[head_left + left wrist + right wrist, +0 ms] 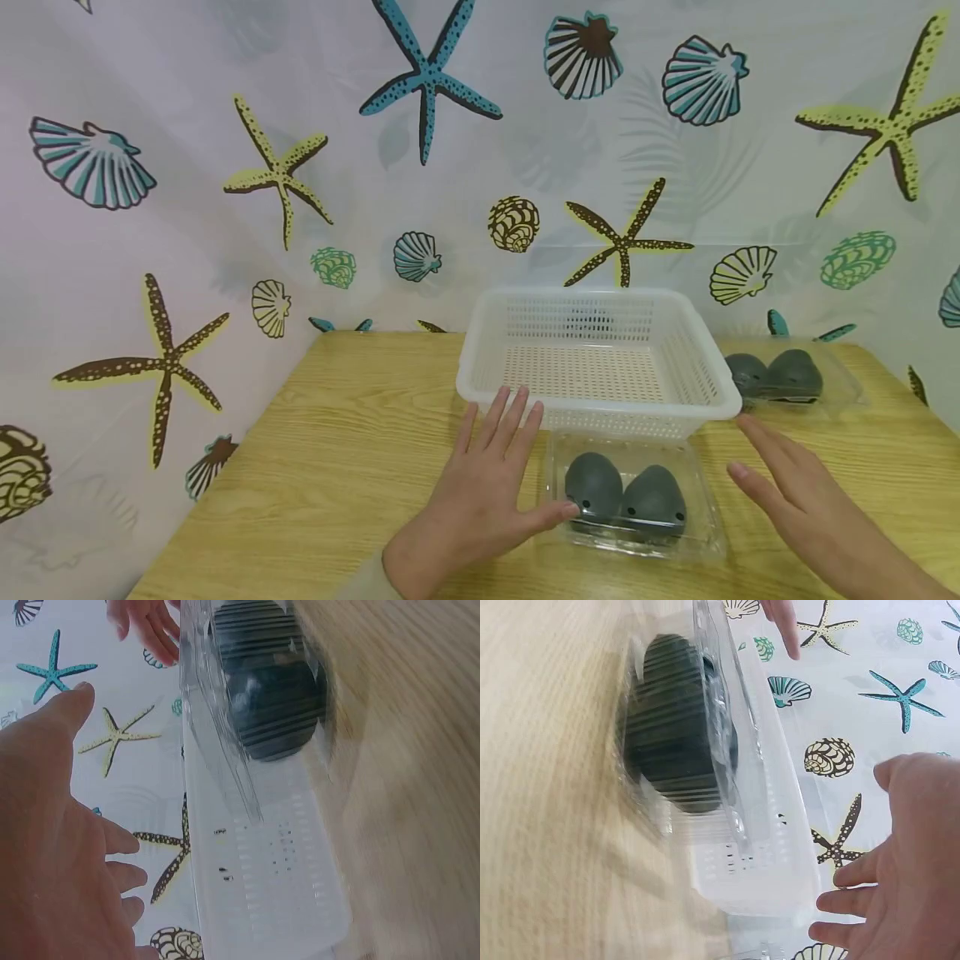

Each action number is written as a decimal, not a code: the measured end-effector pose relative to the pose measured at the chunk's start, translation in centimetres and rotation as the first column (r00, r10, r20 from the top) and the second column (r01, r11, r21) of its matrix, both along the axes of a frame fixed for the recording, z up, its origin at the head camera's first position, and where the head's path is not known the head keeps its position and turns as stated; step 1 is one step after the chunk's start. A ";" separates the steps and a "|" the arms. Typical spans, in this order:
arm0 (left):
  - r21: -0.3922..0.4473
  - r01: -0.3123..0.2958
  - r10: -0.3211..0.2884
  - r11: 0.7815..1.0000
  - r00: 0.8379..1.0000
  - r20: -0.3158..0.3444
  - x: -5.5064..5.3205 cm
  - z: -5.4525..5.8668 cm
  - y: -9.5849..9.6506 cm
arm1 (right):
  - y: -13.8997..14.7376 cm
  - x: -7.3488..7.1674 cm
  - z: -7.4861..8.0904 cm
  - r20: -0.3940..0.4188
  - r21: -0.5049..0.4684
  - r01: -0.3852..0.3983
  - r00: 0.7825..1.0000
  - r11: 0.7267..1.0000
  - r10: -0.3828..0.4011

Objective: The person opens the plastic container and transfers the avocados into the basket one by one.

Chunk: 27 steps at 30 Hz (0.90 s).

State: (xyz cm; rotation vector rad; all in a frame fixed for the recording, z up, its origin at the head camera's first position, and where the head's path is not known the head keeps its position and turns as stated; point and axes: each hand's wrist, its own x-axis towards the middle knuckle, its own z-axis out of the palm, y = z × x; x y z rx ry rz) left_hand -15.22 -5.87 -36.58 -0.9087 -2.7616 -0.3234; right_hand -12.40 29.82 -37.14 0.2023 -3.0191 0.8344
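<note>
A clear plastic clamshell box [705, 517] lies on the wooden table in front of me. Inside it sit two smooth, dark, avocado-shaped things [594, 487], side by side. My left hand [480, 492] hovers at the box's left with fingers spread; its thumb overlaps the box's front left in the head view. To the right, apart from the box, my right hand [813, 504] reaches forward with straight fingers. Neither hand holds anything. Directly behind the box stands a white perforated plastic basket [600, 407], with nothing in it. Both wrist views show the clamshell's side beyond the palms.
A second clear clamshell [843, 375], also with two dark avocado-shaped things, lies at the back right beside the basket. The wooden table [315, 467] extends to the left. A cloth with starfish and shells [427, 192] hangs behind the table and along its left side.
</note>
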 end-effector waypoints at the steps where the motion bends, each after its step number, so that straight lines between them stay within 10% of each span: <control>1: -0.001 0.012 -0.012 1.000 1.000 -0.017 0.1 0.0 0.3 | -0.1 0.0 0.0 0.028 -0.010 0.009 1.000 1.000 -0.008; 14: -0.082 0.160 -0.172 0.984 0.973 -0.157 0.6 -0.2 3.3 | -0.5 0.7 -1.1 0.313 -0.312 0.088 0.950 0.946 0.014; 20: -0.114 0.289 -0.310 0.950 0.905 -0.291 0.4 -0.4 4.7 | 0.4 0.6 -2.4 0.411 -0.576 0.060 0.883 0.815 0.226; 27: -0.159 0.305 -0.344 0.939 0.840 -0.420 0.5 -1.1 6.1 | 0.5 0.9 -3.0 0.471 -0.737 0.133 0.804 0.662 0.362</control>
